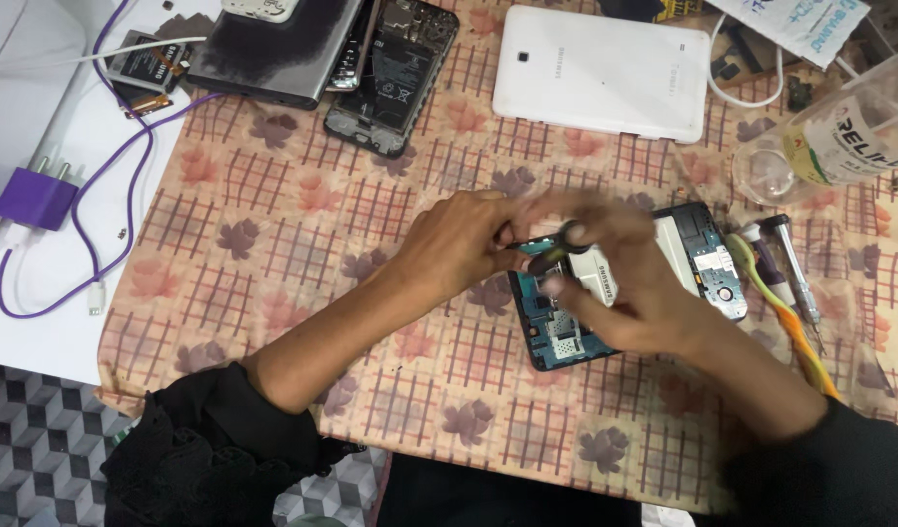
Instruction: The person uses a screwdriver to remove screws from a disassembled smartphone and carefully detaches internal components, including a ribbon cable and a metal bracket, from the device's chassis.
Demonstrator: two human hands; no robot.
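Observation:
An opened phone (698, 256) with its back cover off lies on the patterned cloth (293, 215), blue circuit board and white battery showing. My left hand (458, 244) reaches in from the left and pinches something small at the phone's left end. My right hand (615, 283) is blurred with motion and rests over the phone's middle, its fingers around a small dark tool with ring handles, like scissors or tweezers (558, 244). Most of the phone's left half is hidden by both hands.
A white tablet (605, 70) lies face down at the back. Dismantled phones (390, 68) and a black device (273, 49) sit back left. A purple charger with cable (34, 195) lies left. Screwdrivers (795, 278) and an orange strip (800, 337) lie right, beside a clear plastic bottle (839, 137).

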